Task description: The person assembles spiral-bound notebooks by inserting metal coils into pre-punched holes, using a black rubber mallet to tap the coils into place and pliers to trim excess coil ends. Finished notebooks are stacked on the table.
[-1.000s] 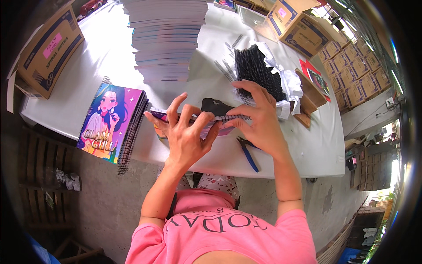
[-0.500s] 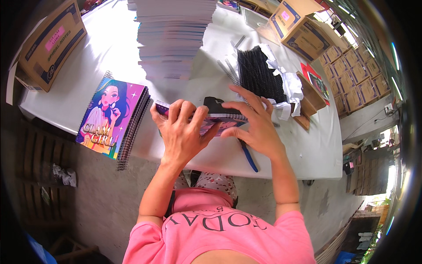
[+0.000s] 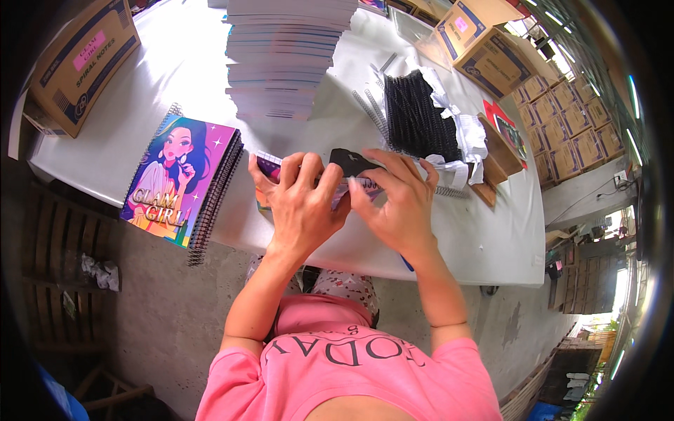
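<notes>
Notebook [image 3: 269,168] at the near side of the white table [image 3: 484,245], in front of the torso, between both hands. Tipped up, narrow edge toward the camera; most of the purple cover hidden by fingers.

Long axis of the visible edge: left to right across the body, right end slightly nearer the wearer. Left hand [image 3: 307,203] covers the left and middle stretch; right hand [image 3: 399,203] is the nearer one to the right end, where loops of a coil [image 3: 369,184] show along the edge. From the right hand's grip, the bulk of the notebook lies leftward.

Grip: left hand clasps the notebook, fingers bent over the top, thumb tucked toward the right. Right hand has thumb and forefinger at the looped end, other fingers arched; cannot tell whether they pinch the loops or only touch.

Around: dark pouch-like item [image 3: 349,161] just beyond the edge, between the hands. Grey coil length [image 3: 453,192] right of the right hand; cannot tell if joined to the notebook. Black coils [image 3: 418,116] farther off. Bound notebooks [image 3: 175,172] piled to the left, paper stack [image 3: 281,63] straight ahead.
</notes>
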